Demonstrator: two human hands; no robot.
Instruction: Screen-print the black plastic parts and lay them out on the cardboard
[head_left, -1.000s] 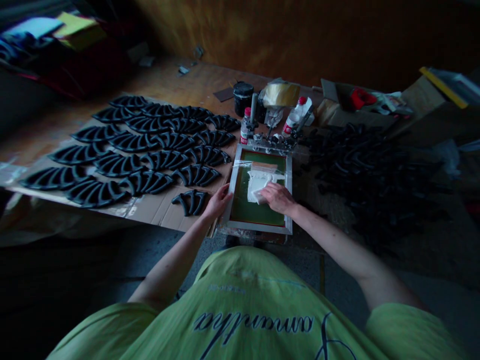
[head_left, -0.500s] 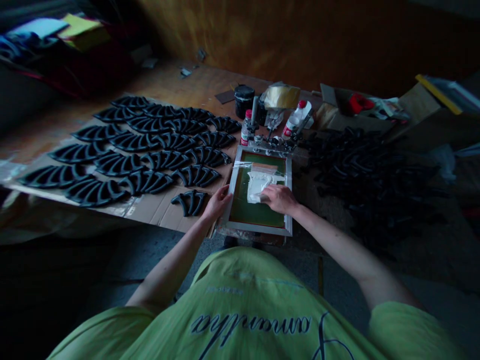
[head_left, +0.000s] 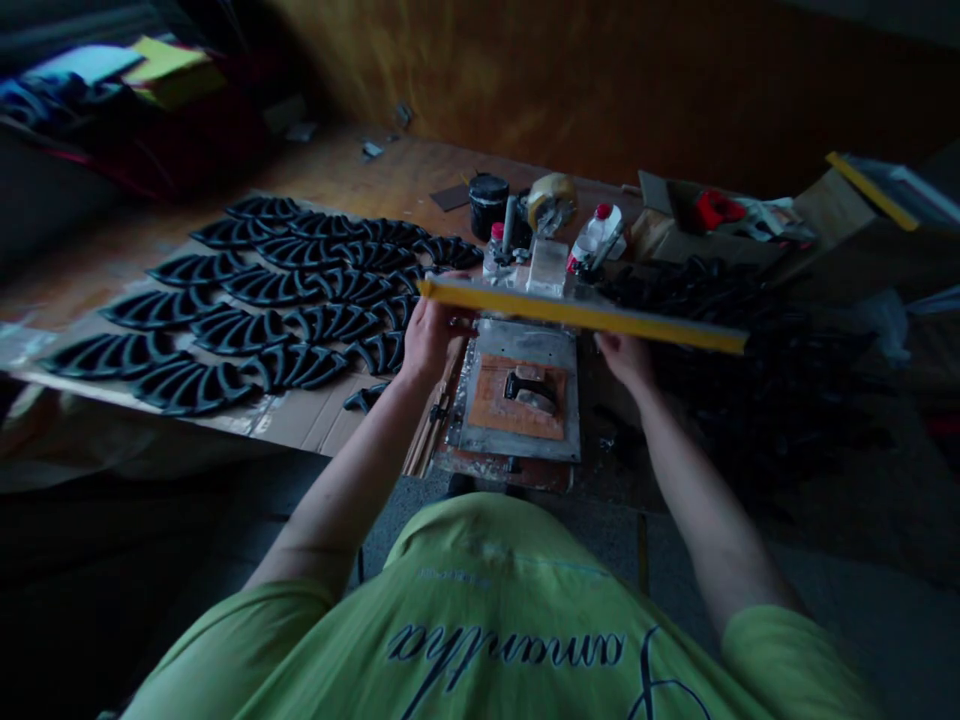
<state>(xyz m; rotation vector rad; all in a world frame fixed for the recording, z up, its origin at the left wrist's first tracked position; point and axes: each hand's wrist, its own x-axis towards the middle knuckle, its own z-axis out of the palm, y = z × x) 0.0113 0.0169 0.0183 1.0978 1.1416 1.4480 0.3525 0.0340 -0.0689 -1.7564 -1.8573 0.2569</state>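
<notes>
The screen-printing frame (head_left: pixel 585 314) is tilted up, its yellow-taped edge facing me. My left hand (head_left: pixel 431 335) is closed on the frame near its left end. My right hand (head_left: pixel 626 358) is just below the frame's right half; its fingertips are partly hidden, and I cannot tell whether they grip anything. Below the frame, a black curved plastic piece (head_left: pixel 531 386) lies on an orange-brown board (head_left: pixel 491 405), fixed on a grey base plate (head_left: pixel 517 443). The mesh and the white ink on it are out of sight.
Rows of black curved pieces (head_left: pixel 247 285) cover cardboard on the left. A dark heap of similar pieces (head_left: pixel 750 390) lies right. Behind stand a black tub (head_left: pixel 488 205), a tape roll (head_left: pixel 553 205), red-capped bottles (head_left: pixel 596 238) and an open carton (head_left: pixel 705 235).
The frame has swung up from flat, uncovering the board and black piece beneath. My left hand has risen with it. My right hand has left the white ink and moved right and up.
</notes>
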